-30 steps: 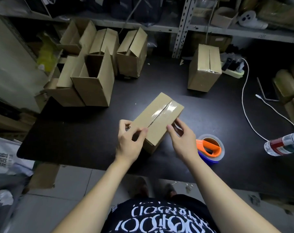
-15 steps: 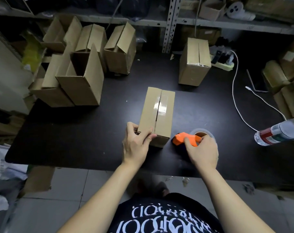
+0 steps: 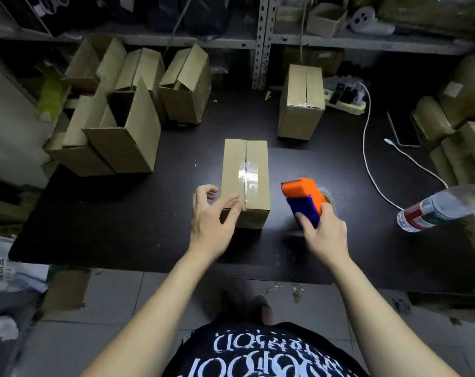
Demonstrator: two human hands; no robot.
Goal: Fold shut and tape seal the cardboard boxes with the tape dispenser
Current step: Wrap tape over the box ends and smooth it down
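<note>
Tape dispenser (image 3: 303, 197) lifted
Right hand (image 3: 323, 235) clamps it (another strip likely); left hand (image 3: 212, 216), fingers splayed, at the box (image 3: 244, 170).

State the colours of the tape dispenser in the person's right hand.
The plastic tape dispenser is orange above, blue below; the head view shows it.

Taped box (image 3: 244, 180) flat, mid-table; orange-blue tape dispenser (image 3: 304, 200) just right, held.

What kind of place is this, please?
Probably a packing or stock room: open cardboard boxes stand on a black table, metal shelves hold goods, and the right hand grips a tape dispenser.
</note>
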